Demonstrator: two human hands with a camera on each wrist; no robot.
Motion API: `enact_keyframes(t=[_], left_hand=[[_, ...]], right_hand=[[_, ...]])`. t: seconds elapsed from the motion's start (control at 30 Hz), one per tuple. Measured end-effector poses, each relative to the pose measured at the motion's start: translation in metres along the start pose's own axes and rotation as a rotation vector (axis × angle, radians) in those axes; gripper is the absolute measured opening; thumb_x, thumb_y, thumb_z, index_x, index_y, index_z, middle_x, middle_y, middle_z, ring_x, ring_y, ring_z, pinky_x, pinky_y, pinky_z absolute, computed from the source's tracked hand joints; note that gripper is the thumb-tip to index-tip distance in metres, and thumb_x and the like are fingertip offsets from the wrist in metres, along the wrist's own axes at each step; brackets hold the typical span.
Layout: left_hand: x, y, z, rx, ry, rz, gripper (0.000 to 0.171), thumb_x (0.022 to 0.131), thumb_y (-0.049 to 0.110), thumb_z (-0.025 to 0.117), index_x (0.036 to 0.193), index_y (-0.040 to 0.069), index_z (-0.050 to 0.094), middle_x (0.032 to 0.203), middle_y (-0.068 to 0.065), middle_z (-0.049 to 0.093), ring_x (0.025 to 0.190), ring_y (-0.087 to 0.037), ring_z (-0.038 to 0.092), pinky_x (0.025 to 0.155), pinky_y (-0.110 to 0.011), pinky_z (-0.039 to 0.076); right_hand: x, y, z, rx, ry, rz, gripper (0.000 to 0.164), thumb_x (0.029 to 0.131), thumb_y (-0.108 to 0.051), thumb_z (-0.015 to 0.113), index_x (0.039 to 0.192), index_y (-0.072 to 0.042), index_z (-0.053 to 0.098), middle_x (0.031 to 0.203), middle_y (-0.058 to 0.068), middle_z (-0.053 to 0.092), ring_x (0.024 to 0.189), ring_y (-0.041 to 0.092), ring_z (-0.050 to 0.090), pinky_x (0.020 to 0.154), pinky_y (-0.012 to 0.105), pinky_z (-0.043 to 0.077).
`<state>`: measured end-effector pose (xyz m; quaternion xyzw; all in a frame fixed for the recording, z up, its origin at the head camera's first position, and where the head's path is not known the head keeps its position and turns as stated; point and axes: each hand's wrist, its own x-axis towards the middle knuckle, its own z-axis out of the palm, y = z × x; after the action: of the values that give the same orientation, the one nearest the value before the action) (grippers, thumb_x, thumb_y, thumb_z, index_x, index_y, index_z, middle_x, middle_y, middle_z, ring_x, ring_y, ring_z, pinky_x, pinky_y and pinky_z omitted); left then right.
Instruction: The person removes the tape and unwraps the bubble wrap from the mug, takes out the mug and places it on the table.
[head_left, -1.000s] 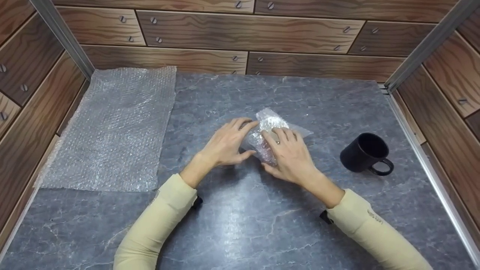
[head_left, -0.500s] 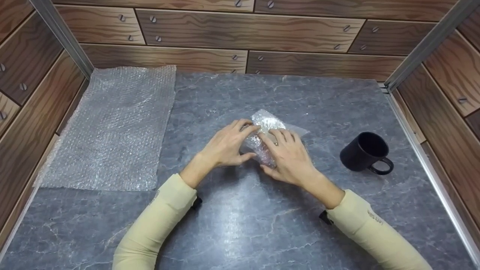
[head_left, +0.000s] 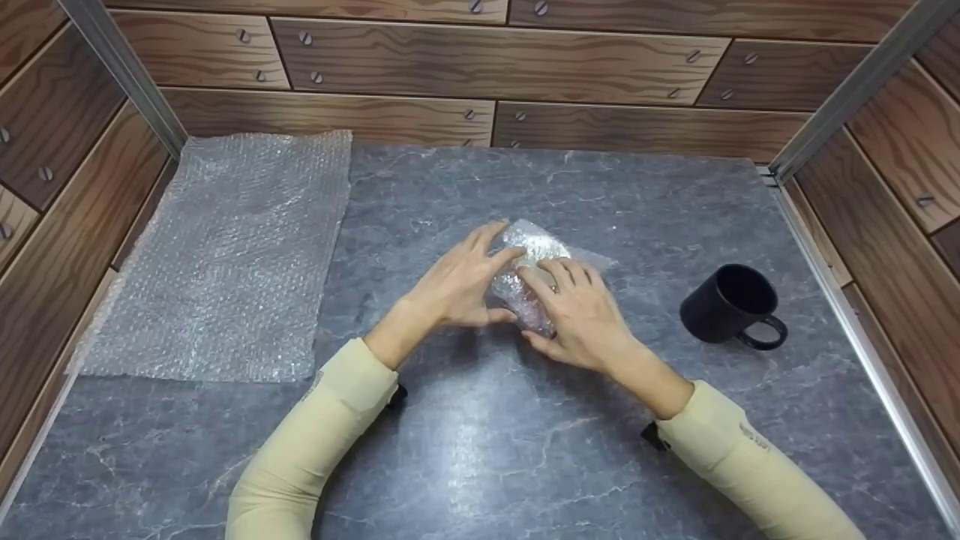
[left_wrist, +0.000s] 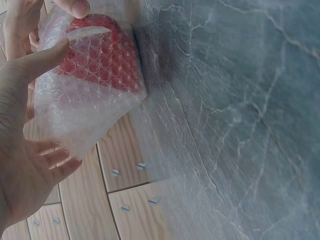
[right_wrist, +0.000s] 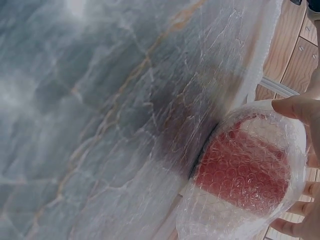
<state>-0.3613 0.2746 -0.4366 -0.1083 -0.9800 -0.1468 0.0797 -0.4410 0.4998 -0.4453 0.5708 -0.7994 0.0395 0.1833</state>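
A bundle of bubble wrap (head_left: pixel 519 298) sits mid-table between the two hands. Red shows through its layers in the left wrist view, where the red thing (left_wrist: pixel 102 60) has a pale curved edge on top; its kind is hidden by the wrap. My right hand (head_left: pixel 589 319) grips the bundle from the right, fingers over the top and thumb at the near side. On the left side my left hand (head_left: pixel 457 285) spreads its fingers, the thumb touching the wrap. A loose flap (left_wrist: pixel 95 115) hangs at one end of the bundle.
A black mug (head_left: pixel 720 307) lies tilted at the right, handle toward the near right. A flat sheet of bubble wrap (head_left: pixel 225 262) covers the table's left side. Wood-patterned walls (head_left: pixel 495 64) and metal posts (head_left: pixel 855 97) bound the grey marbled table (head_left: pixel 465 450).
The bundle and right hand have shifted slightly left. My left hand's fingers have straightened and moved a little up and away over the wrap's far side. The mug has stayed put.
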Motion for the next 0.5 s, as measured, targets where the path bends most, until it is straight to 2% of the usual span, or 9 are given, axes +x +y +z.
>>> enact_keyframes(t=[0.2, 0.5], left_hand=[[0.004, 0.0, 0.001, 0.064, -0.004, 0.034, 0.101, 0.08, 0.062, 0.084, 0.16, 0.018, 0.041, 0.174, -0.019, 0.025, 0.159, -0.044, 0.03, 0.128, -0.059, 0.035], [0.006, 0.002, 0.004, 0.054, -0.007, 0.066, 0.103, 0.08, 0.061, 0.084, 0.162, 0.018, 0.038, 0.174, -0.016, 0.026, 0.16, -0.041, 0.03, 0.127, -0.06, 0.037]], right_hand=[[-0.006, 0.003, -0.001, 0.077, 0.027, -0.007, 0.086, 0.083, -0.054, 0.083, 0.153, -0.016, 0.048, 0.146, 0.021, 0.057, 0.129, 0.043, 0.059, 0.112, 0.059, 0.05], [-0.017, 0.004, -0.006, 0.086, 0.061, 0.01, 0.087, 0.083, -0.049, 0.085, 0.153, -0.013, 0.049, 0.148, 0.025, 0.054, 0.132, 0.045, 0.058, 0.108, 0.059, 0.055]])
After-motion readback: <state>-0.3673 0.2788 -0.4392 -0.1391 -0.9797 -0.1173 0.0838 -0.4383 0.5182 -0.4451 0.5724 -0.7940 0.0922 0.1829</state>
